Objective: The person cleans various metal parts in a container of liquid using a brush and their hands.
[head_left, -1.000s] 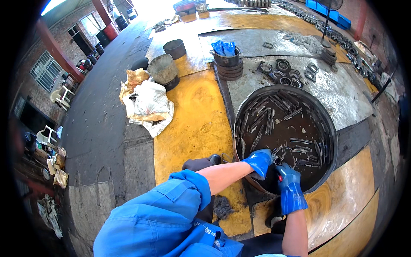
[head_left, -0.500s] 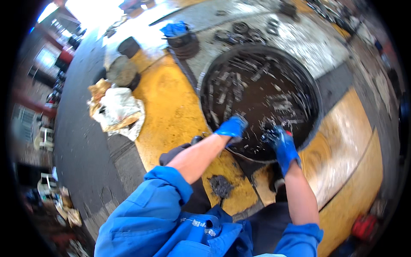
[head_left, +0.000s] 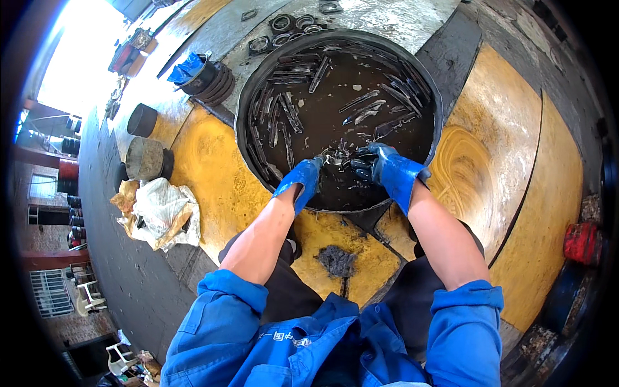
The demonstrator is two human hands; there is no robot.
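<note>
A wide round black tub (head_left: 436, 106) stands in front of me, holding murky brown liquid (head_left: 332, 116). Both my hands wear blue gloves and work at its near side. My left hand (head_left: 305, 178) dips over the near rim, its fingers closed at the edge of a wet, shiny, dark clump (head_left: 338, 157). From the other side my right hand (head_left: 389, 168) meets the same clump, its blackened fingers curled. What exactly each hand grips is hidden by glare and wet grime. Dark elongated strips (head_left: 291, 113) lie along the tub's wall and in the liquid.
Yellow floor plates (head_left: 213, 161) surround the tub. To the left lie a crumpled white sack (head_left: 164, 213) and a round block (head_left: 144, 158). Farther off are a dark bucket with blue material (head_left: 200, 76) and several black rings (head_left: 282, 24). A dark grimy lump (head_left: 336, 260) sits between my feet.
The view has shifted, so the tub sits higher and farther left. My hands have come closer together, meeting at the shiny clump near the tub's front.
</note>
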